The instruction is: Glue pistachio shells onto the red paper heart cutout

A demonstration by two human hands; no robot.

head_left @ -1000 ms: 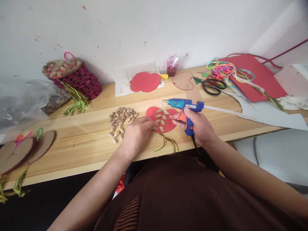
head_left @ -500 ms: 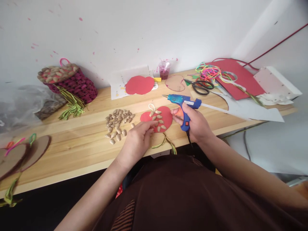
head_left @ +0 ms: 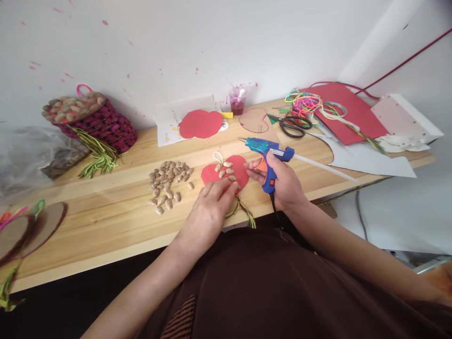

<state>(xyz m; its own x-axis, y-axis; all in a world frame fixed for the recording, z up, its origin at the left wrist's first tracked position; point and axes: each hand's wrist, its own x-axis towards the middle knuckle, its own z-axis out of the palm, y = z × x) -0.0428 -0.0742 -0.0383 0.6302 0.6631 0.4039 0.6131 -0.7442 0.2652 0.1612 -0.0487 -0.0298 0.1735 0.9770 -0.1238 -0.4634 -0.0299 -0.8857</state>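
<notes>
My right hand (head_left: 287, 188) grips a blue hot glue gun (head_left: 266, 155) by its handle, fingers at the orange trigger. A white glue stick (head_left: 325, 168) sticks out of its back, and its metal tip points left. Closed fingers of my left hand (head_left: 213, 202) rest on the lower part of a red heart-shaped card (head_left: 242, 165); what lies under the fingertips is hidden. Several tan shelled nuts (head_left: 228, 165) lie on this card, which has a white loop (head_left: 218, 157) at its top and a yellow-green tassel (head_left: 247, 212) below. A pile of loose nuts (head_left: 169, 172) lies to the left.
Behind lie a red cutout (head_left: 201, 125), a cup of dark pink liquid (head_left: 237, 102), a brown heart (head_left: 253, 121) and black scissors (head_left: 294, 126). Coloured cords (head_left: 307, 103) and red card (head_left: 353, 113) are at right. A magenta nut-topped basket (head_left: 109, 125) stands at left.
My left hand has moved down and right over the card's lower part, covering nuts that showed before. The glue gun stays in my right hand. The view has shifted slightly.
</notes>
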